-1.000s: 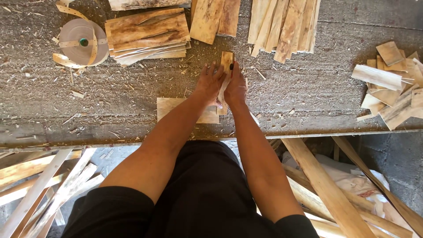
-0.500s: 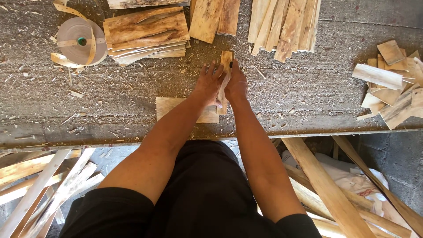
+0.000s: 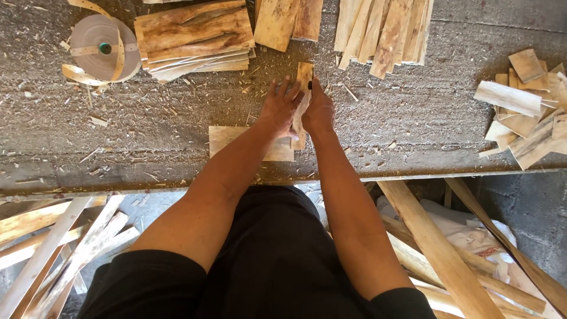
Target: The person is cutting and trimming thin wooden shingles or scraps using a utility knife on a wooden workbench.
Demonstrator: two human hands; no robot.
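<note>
Tabletop (image 3: 147, 147), strewn with splinters, carries a veneer stack (image 3: 195, 35) and tape roll (image 3: 103, 47). Left hand (image 3: 280, 109) and right hand (image 3: 319, 109) meet at centre, fingers clamped on a thin wood strip (image 3: 302, 97), pressing it flat; alignment judged underway.

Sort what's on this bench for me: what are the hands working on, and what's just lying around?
In hand:
- left hand and right hand pressed on either side of a narrow wood strip
- flat wood sheet under the left forearm

Lying about:
- tape roll
- veneer stack
- plank pile
- offcut heap
</note>
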